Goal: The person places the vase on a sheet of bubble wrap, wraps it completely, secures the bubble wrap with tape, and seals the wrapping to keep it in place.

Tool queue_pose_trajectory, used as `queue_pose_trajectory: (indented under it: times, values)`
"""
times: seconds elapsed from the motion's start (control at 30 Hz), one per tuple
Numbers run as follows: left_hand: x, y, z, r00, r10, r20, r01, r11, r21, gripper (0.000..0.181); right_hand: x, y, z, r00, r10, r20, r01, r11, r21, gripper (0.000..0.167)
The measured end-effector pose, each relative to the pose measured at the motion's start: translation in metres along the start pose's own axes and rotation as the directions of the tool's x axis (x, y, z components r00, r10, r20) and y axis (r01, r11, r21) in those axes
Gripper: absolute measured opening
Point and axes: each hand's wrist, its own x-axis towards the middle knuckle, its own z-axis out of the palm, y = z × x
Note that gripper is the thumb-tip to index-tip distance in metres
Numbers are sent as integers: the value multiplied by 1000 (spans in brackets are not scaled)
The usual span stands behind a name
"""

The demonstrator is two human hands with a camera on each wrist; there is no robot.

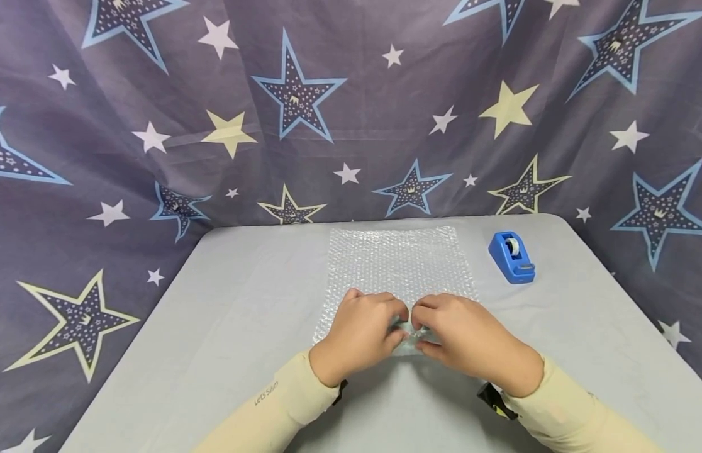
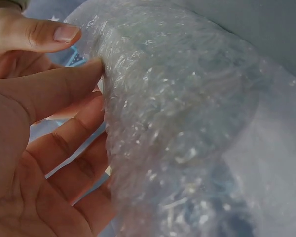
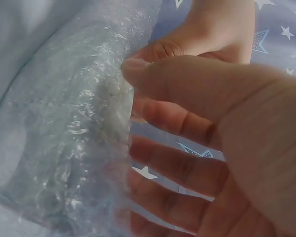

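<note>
A sheet of clear bubble wrap lies flat on the table, its near end lifted between two hands. At that near end the left hand pinches the wrap, thumb on one side and fingers on the other. Close beside it, the right hand holds the same end in a similar pinch. Both wrist views show the bubble wrap bulging in layers, with a faint greenish tint inside. Whether something is wrapped within, I cannot tell.
A blue tape dispenser with a roll of tape stands at the back right of the table. Pale grey cloth covers the table. Behind and at both sides hangs a dark curtain printed with stars.
</note>
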Motion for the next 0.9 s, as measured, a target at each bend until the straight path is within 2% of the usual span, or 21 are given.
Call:
queue_pose_trajectory:
  times: [0.5,0.9]
  values:
    - [1,-4,2,999,-35,3,35,997,-76,21,0,2,0,1000,18,-13,-19,1000,-13,30]
    - [2,-7,4,998,-60,10,60,993,-101,21,-1,7,0,999,50,-11,-50,999,15,29]
